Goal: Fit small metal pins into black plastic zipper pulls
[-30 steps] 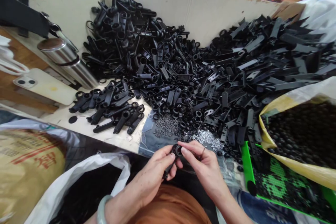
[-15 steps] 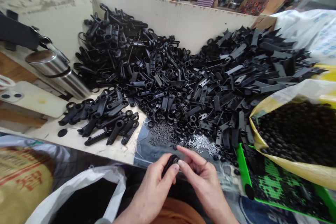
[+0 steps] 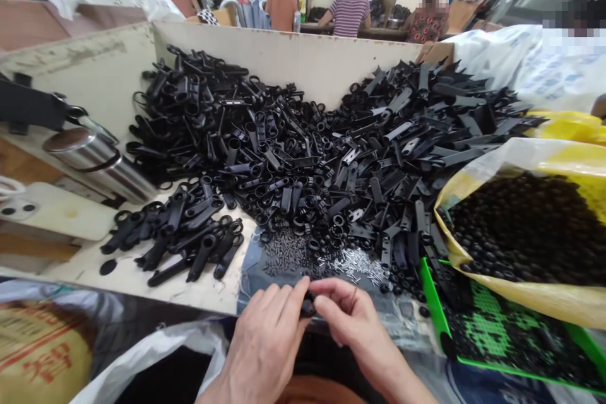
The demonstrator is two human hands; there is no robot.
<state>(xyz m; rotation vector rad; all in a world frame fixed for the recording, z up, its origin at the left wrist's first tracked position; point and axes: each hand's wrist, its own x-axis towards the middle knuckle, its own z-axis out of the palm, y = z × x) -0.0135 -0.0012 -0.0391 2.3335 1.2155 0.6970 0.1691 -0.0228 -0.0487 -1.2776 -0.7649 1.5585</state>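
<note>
My left hand (image 3: 272, 328) is closed around a small black plastic part (image 3: 307, 305), its back turned up toward me so that most of the part is hidden. At the part's right side, the bent fingers of my right hand (image 3: 348, 312) come close together; whether they pinch something small is hidden. Just beyond both hands, a dark cloth (image 3: 250, 281) carries small dark pins (image 3: 286, 249) and shiny metal pins (image 3: 362, 265). A large heap of black plastic parts with ring ends (image 3: 255, 139) rises behind them.
Finished-looking black pieces (image 3: 189, 227) lie at left, near a steel flask (image 3: 101, 164) and a phone (image 3: 61, 208). On the right stand a green tray (image 3: 438, 315) and a yellow bag of black beads (image 3: 525, 227). A white sack (image 3: 208, 334) is at lower left. Several people sit beyond.
The camera view has tipped up, showing more of the background. My left hand has rolled over, back upward, covering more of the black part. My right fingers have curled in.
</note>
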